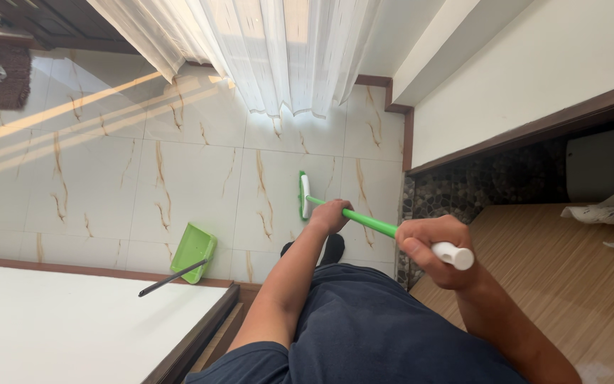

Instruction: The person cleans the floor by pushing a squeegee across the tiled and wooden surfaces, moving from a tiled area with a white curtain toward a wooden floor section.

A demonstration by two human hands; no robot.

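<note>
Holding the green broom [349, 215], both hands grip tight: left hand [331, 214] lower down, right hand [431, 249] near its white end; a green dustpan [193, 250] sits nearby on the floor [108, 178].

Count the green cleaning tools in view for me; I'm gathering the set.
2. A green broom held by both hands, left hand lower on the handle, right hand near its white end. A green dustpan stands on the tiled floor to the left. Others may be hidden.

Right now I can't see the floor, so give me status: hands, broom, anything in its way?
Both hands on broom: left hand low, right hand at top. Dustpan stands apart.
</note>
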